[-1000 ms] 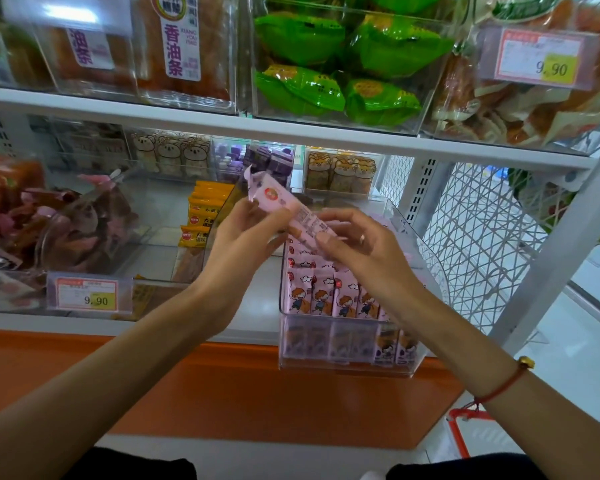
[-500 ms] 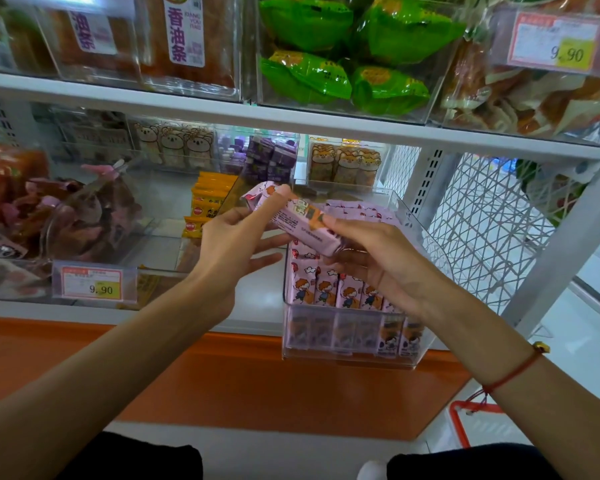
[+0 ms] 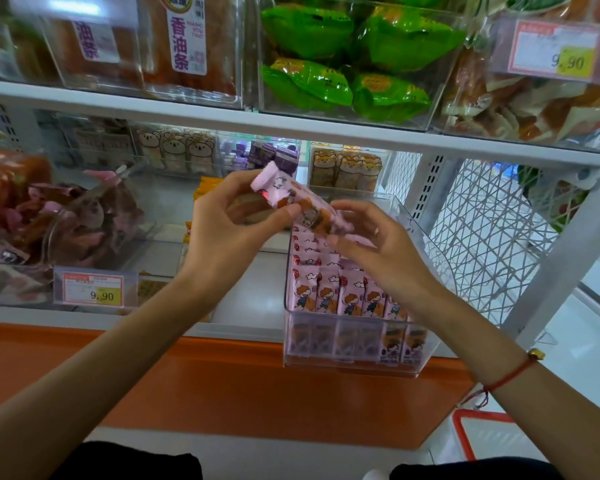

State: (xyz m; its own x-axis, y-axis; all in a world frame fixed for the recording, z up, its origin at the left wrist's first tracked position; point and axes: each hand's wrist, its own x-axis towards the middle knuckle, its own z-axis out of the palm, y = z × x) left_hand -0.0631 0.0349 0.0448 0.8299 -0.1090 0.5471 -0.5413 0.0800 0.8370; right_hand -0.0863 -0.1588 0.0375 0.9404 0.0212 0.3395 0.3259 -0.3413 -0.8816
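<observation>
**Squaring up a pink packet over its bin**

Head view: the left hand [image 3: 229,230], just left of centre frame, grips the upper end of a pink packet [image 3: 291,199], thumb on its face and fingers behind. The right hand [image 3: 385,251] has curled fingers at the packet's lower end, but blur there hides whether they pinch it. The packet slants across mid-frame, above the back of the clear bin [image 3: 347,368], which stands on the shelf [image 3: 250,299] at centre right.

To file it well, I would turn the packet upright with its printed face forward like its neighbours. Then I would slide it into a gap, guiding with the fingertips rather than squeezing the wrapper.

Counted:
- One packet is in hand.
- At least five matching packets make up the bin's front row, with more rows behind.
- Four green bags [image 3: 305,84] sit at the top centre.
- There are two price tags, one at the lower left [image 3: 92,289] and one at the upper right [image 3: 551,50].
</observation>
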